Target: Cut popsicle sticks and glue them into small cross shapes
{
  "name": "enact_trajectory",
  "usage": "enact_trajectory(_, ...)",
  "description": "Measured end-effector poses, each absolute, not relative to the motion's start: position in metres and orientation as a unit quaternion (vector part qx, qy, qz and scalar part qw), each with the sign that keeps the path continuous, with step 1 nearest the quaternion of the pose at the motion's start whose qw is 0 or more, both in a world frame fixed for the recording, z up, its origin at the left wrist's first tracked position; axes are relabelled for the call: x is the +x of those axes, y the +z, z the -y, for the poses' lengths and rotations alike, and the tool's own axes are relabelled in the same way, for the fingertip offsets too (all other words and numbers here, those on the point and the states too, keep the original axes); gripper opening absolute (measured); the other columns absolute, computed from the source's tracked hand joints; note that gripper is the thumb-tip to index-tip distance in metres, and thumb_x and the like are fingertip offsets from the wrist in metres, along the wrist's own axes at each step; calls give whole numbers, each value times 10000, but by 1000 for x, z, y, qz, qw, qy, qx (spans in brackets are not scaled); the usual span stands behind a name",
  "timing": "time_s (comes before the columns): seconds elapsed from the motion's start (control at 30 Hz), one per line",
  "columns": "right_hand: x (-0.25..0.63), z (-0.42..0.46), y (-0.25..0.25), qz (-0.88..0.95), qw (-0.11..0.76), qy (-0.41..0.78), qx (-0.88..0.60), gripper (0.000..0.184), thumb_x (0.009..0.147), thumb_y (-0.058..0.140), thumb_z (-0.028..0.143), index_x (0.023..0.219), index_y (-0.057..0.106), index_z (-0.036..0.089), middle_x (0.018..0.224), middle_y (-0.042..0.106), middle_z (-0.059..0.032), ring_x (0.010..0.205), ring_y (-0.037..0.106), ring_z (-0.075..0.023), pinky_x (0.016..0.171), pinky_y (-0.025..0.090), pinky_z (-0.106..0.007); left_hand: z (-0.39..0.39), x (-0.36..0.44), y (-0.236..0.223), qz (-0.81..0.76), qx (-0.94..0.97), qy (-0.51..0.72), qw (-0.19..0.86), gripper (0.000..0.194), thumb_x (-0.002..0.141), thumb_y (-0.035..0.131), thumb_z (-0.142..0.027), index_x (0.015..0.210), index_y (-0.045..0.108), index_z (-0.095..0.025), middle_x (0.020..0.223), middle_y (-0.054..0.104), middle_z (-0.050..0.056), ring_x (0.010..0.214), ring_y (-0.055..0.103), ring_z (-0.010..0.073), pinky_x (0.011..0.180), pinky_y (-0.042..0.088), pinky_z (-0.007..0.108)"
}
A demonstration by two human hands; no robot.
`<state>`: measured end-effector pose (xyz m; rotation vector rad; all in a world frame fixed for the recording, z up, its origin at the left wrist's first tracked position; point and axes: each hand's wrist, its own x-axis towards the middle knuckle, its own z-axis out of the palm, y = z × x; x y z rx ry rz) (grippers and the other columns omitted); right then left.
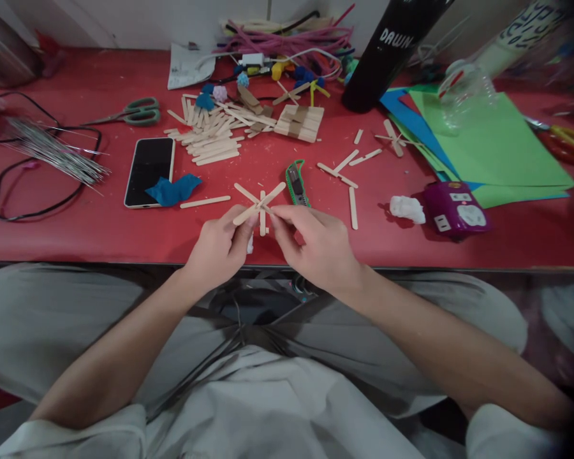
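Note:
Between my hands, over the table's front edge, is a star of crossed popsicle sticks (274, 193). My left hand (219, 247) pinches the star near its lower left arm, thumb and fingers closed. From the other side, my right hand (317, 245) has its thumb and fingertips closed at the star's middle; whatever small part they grip there is hidden. A green box cutter (296, 183) lies just beyond my right hand. One loose popsicle stick (205, 202) rests left of the star, and another stick (353, 208) lies to the right.
Behind are a pile of popsicle sticks (215, 145), scissors (142, 112) and a black bottle (385, 57). At left lie a phone (146, 162) and metal wires (57, 150). Coloured paper (497, 146), a purple plug adapter (454, 207) and white crumpled material (407, 209) are at right.

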<state>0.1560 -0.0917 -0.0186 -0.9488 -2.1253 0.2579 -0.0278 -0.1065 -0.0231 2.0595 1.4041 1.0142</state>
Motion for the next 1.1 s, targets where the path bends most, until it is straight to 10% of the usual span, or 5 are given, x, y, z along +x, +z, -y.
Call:
enact_trajectory(0.27, 157, 89, -11, 755, 399, 338, -397, 119, 979, 520, 298, 919, 577, 212, 760, 712, -19, 676, 674, -145, 643, 512, -259, 109, -25, -23, -532, 760, 339, 158, 222, 994, 435, -279, 960, 634, -184, 639, 604, -16, 501, 534, 93, 522, 369, 217)
enact_trajectory(0.67, 162, 85, -2, 810, 375, 216, -397, 131, 976, 503, 256, 869, 568, 217, 708, 654, -5, 589, 561, -127, 590, 421, -252, 108, -24, -26, -533, 791, 294, 61, 277, 958, 419, -217, 1101, 655, -200, 713, 653, 10, 526, 539, 119, 523, 332, 245)
enact_trajectory(1.1, 159, 83, 0, 708, 370, 464, -382, 272, 944, 584, 420, 834, 622, 174, 648, 639, 2, 586, 596, -115, 591, 482, -253, 104, -27, -21, -496, 735, 378, 268, 298, 1002, 420, -357, 849, 622, -201, 704, 648, 8, 590, 563, 117, 569, 427, 241)
